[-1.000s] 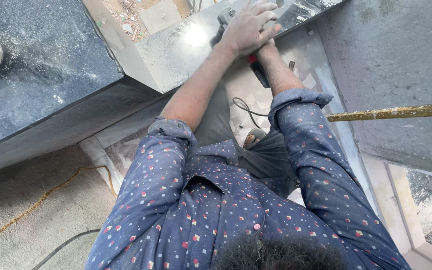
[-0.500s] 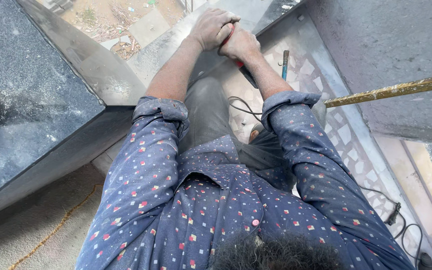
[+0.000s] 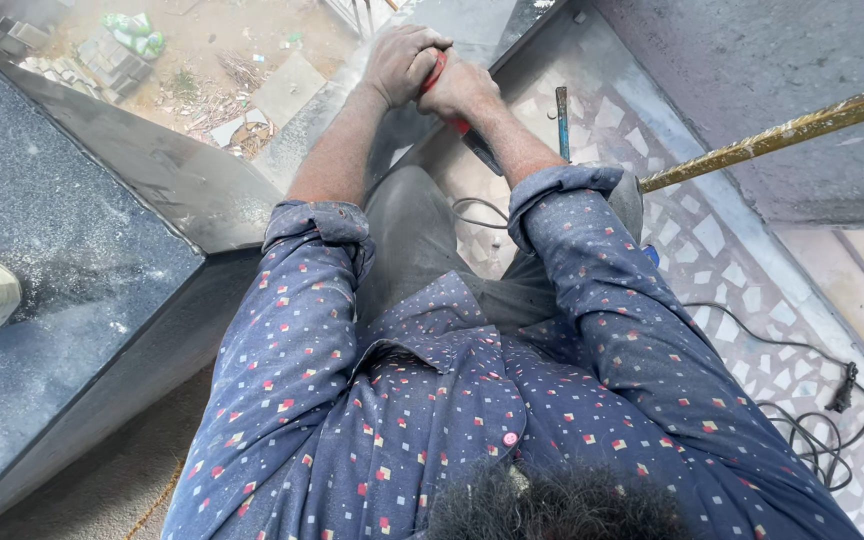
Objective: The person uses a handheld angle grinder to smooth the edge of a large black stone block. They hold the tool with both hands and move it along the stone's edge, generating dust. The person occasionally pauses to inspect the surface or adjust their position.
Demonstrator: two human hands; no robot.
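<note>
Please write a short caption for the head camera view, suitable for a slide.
Seen from above, left hand and right hand together grip a red power tool against a grey stone slab edge.

Pale mosaic-chip tiled floor point(image 3: 712, 240), tangled black power cable point(image 3: 812, 420) lying on it, blue-handled metal chisel point(image 3: 561, 120) resting alongside

Bright daylight falls evenly from above; shadows are soft. The dusty dark stone slab point(image 3: 62, 270) shows pale glare. Edges left of it bend slightly. Focus is sharp throughout.
</note>
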